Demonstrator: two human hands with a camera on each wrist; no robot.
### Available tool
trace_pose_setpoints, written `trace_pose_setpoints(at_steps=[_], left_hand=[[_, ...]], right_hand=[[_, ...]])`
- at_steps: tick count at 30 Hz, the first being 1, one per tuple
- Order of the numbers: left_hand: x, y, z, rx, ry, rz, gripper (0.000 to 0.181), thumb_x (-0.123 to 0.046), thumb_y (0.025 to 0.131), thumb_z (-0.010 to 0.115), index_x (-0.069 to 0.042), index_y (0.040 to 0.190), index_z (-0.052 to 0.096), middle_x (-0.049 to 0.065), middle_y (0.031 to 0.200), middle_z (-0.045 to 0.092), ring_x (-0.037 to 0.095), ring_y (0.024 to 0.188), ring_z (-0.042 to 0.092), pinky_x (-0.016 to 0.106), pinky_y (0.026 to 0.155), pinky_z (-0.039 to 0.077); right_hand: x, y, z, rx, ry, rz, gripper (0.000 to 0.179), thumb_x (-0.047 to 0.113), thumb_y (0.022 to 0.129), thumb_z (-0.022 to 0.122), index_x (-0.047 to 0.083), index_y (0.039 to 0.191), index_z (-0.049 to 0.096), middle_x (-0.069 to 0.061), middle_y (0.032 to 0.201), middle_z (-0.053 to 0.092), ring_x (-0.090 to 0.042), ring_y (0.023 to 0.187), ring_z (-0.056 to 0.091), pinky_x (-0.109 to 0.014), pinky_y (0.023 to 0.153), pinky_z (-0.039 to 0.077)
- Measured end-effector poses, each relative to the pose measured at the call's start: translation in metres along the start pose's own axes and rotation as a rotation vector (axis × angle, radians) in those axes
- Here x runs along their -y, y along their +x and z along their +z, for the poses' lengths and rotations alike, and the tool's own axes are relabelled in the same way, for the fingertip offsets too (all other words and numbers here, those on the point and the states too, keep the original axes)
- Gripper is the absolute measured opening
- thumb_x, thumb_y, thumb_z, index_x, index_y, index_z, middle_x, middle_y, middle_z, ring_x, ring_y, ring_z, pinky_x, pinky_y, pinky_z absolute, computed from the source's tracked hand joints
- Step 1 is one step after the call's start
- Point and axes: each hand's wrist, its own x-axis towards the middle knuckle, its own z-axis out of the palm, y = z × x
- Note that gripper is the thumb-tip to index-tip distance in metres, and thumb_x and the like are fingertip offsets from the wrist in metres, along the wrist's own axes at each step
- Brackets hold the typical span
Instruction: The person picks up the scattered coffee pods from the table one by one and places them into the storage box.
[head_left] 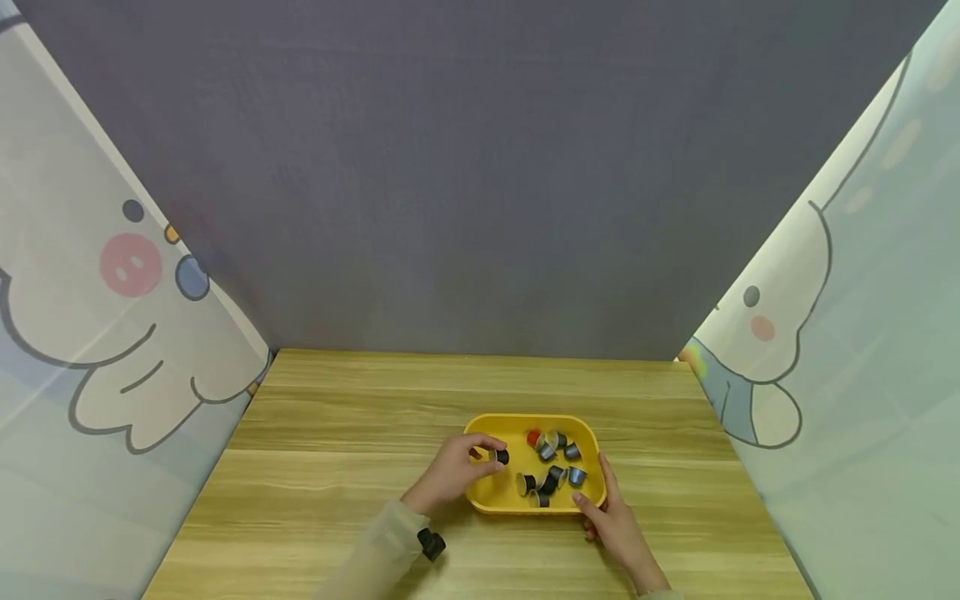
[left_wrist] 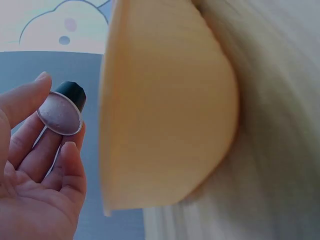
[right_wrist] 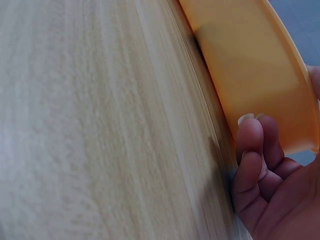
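Note:
My left hand (head_left: pixel 455 468) pinches a black coffee capsule (head_left: pixel 502 457) over the left end of a yellow tray (head_left: pixel 491 493). In the left wrist view, thumb and fingertips hold that capsule (left_wrist: pixel 62 111) tilted, with its pale foil lid towards the camera. My right hand (head_left: pixel 617 525) grips the tray at its front right corner, thumb over the rim and the other fingers outside against the wall (right_wrist: pixel 260 65). Inside the tray lie several loose capsules: a red one (head_left: pixel 533 437) at the back, blue-grey ones (head_left: pixel 577 477) to the right, black ones (head_left: pixel 527 483) near the front.
The tray stands on a wood-grain table (head_left: pixel 360 467). Behind it rises a dark grey curtain (head_left: pixel 480 208). Printed cloth panels with cartoon animals hang along the left side (head_left: pixel 60 400) and the right side (head_left: pixel 862 375). A black device (head_left: pixel 431 544) sits at the left wrist.

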Motion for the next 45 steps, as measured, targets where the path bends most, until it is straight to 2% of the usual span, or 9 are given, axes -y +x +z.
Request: trace_pose_setpoints(at_steps=[9, 13, 16, 20, 24, 30, 34, 39, 45], left_hand=[[-0.017, 0.028, -0.003, 0.102, 0.11, 0.017, 0.021, -0.031, 0.093, 0.073, -0.024, 0.113, 0.073, -0.015, 0.109, 0.067, 0.01, 0.1, 0.06, 0.031, 0.084, 0.049], [-0.019, 0.04, 0.0, 0.148, 0.139, 0.019, 0.022, -0.031, 0.092, 0.074, -0.022, 0.113, 0.073, -0.015, 0.108, 0.067, 0.007, 0.094, 0.059, 0.028, 0.08, 0.05], [-0.02, 0.051, 0.003, 0.175, 0.141, 0.018, 0.022, -0.029, 0.092, 0.074, -0.02, 0.113, 0.073, -0.014, 0.106, 0.067, 0.004, 0.091, 0.058, 0.026, 0.079, 0.049], [-0.02, 0.064, 0.006, 0.213, 0.115, 0.006, 0.022, -0.027, 0.092, 0.074, -0.02, 0.113, 0.073, -0.015, 0.106, 0.066, 0.006, 0.094, 0.058, 0.026, 0.081, 0.048], [-0.018, 0.075, 0.01, 0.278, 0.076, 0.002, 0.023, -0.023, 0.091, 0.076, -0.018, 0.113, 0.074, -0.014, 0.105, 0.067, 0.008, 0.093, 0.06, 0.026, 0.079, 0.05], [-0.02, 0.089, 0.011, 0.415, 0.11, 0.044, 0.02, -0.018, 0.091, 0.076, -0.016, 0.11, 0.074, -0.01, 0.098, 0.069, 0.006, 0.085, 0.059, 0.023, 0.071, 0.049], [-0.025, 0.098, 0.013, 0.438, 0.13, 0.073, 0.019, -0.02, 0.091, 0.076, -0.017, 0.109, 0.073, -0.012, 0.09, 0.066, 0.007, 0.078, 0.056, 0.022, 0.065, 0.047], [-0.033, 0.104, 0.017, 0.45, 0.146, 0.052, 0.02, -0.02, 0.091, 0.075, -0.017, 0.111, 0.074, -0.015, 0.093, 0.066, 0.005, 0.079, 0.056, 0.022, 0.065, 0.047], [-0.019, 0.11, 0.028, 0.535, 0.138, 0.04, 0.023, -0.017, 0.09, 0.077, -0.014, 0.112, 0.074, -0.014, 0.092, 0.065, 0.006, 0.077, 0.057, 0.023, 0.067, 0.049]], right_hand=[[0.003, -0.001, 0.0, -0.015, -0.009, -0.01, 0.089, 0.036, 0.097, 0.066, 0.035, 0.161, 0.005, -0.008, 0.067, 0.055, -0.017, 0.055, 0.053, -0.03, 0.052, 0.052], [0.003, -0.002, 0.001, -0.011, -0.014, -0.018, 0.089, 0.036, 0.097, 0.066, 0.032, 0.161, 0.004, -0.008, 0.067, 0.055, -0.018, 0.055, 0.054, -0.03, 0.052, 0.052], [0.003, -0.002, 0.001, -0.012, -0.014, -0.022, 0.09, 0.036, 0.097, 0.066, 0.031, 0.161, 0.004, -0.008, 0.067, 0.055, -0.018, 0.055, 0.054, -0.031, 0.051, 0.052], [0.005, -0.002, 0.002, -0.015, 0.003, -0.016, 0.089, 0.034, 0.097, 0.067, 0.031, 0.161, 0.005, -0.009, 0.067, 0.055, -0.019, 0.055, 0.053, -0.032, 0.051, 0.051], [0.005, -0.003, 0.003, -0.014, 0.013, -0.015, 0.09, 0.034, 0.097, 0.067, 0.032, 0.161, 0.005, -0.009, 0.066, 0.055, -0.02, 0.054, 0.053, -0.032, 0.051, 0.051], [0.006, -0.002, 0.003, -0.011, 0.003, -0.016, 0.088, 0.036, 0.098, 0.064, 0.032, 0.161, 0.002, -0.008, 0.067, 0.055, -0.018, 0.056, 0.053, -0.031, 0.052, 0.051], [0.005, 0.0, 0.003, -0.018, -0.004, -0.005, 0.088, 0.035, 0.098, 0.065, 0.035, 0.161, 0.003, -0.008, 0.067, 0.055, -0.018, 0.056, 0.053, -0.031, 0.052, 0.052], [0.01, -0.002, 0.003, -0.021, 0.009, 0.004, 0.088, 0.033, 0.098, 0.066, 0.034, 0.161, 0.005, -0.008, 0.067, 0.055, -0.019, 0.055, 0.053, -0.031, 0.052, 0.052], [0.004, 0.001, 0.003, -0.02, 0.005, -0.008, 0.089, 0.034, 0.097, 0.066, 0.034, 0.161, 0.004, -0.008, 0.067, 0.055, -0.018, 0.054, 0.054, -0.031, 0.052, 0.052]])
